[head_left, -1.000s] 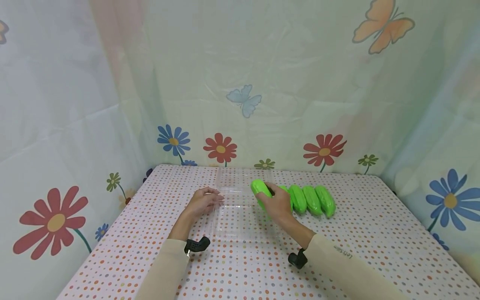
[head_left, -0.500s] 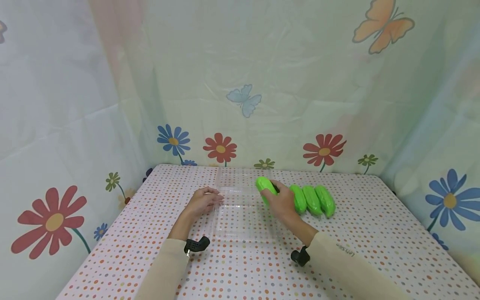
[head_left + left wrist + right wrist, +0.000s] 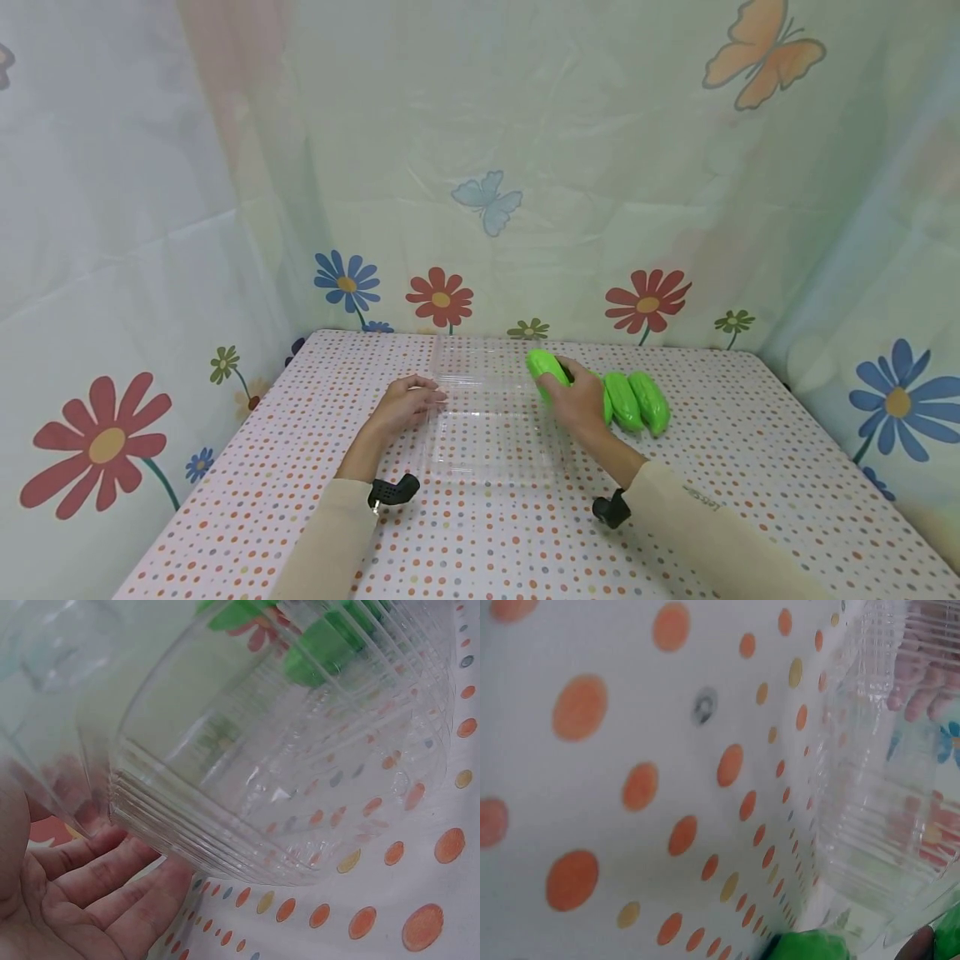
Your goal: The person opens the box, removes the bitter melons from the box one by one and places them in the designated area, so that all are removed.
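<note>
My right hand (image 3: 581,404) grips a glossy, bright green, elongated pod-shaped item (image 3: 546,371), with the thumb on its near side. It is at the right side of a clear plastic box (image 3: 487,388) with an upright, hinged back part. My left hand (image 3: 405,406) is at the box's left side, fingers relaxed and fingertips touching its wall. In the left wrist view, those fingers (image 3: 112,889) lie outstretched beside the ribbed clear wall (image 3: 187,825). Part of the held item is hidden behind my right hand.
Several similar green items lie side by side right of the box, including the rightmost one (image 3: 649,403); my right hand partly covers the nearest. A polka-dot cloth (image 3: 480,542) covers the table. Printed curtains (image 3: 600,208) stand behind and at both sides.
My right hand has moved to the right with the green item, from over the box to its right side, covering more of the row. My left hand has stayed in place.
</note>
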Tool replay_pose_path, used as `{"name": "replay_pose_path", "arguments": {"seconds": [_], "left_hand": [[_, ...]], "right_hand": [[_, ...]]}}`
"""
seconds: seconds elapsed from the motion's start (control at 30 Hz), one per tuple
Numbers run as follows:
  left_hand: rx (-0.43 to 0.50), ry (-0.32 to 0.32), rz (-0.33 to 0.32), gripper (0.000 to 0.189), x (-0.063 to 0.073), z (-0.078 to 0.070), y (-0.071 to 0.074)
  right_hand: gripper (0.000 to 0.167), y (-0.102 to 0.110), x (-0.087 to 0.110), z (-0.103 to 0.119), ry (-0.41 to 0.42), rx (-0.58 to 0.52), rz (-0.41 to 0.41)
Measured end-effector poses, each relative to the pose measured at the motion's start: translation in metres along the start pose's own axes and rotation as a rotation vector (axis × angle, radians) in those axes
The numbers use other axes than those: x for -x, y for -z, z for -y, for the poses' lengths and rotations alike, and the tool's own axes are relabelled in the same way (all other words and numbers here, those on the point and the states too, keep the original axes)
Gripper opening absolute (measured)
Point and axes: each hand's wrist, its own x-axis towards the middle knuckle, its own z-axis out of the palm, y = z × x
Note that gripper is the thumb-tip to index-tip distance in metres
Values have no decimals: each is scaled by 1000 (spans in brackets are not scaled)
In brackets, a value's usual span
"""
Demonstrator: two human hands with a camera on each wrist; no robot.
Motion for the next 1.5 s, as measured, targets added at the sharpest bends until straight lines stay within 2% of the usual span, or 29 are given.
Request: {"name": "replay_pose_path", "arguments": {"seconds": [0.33,0.63,0.8,1.5], "left_hand": [[1,5,9,34,0,-2,1],[-2,8,10,35,0,-1,1],[-4,5,10,35,0,0,1],[1,0,4,34,0,0,1]], "right_hand": [[56,11,-5,-13,-4,-2,-31],[62,22,-12,-23,-45,38,-47],[63,29,-15,-29,-51,16,-56],[61,53,-24,-45,-79,52,-153]]}}
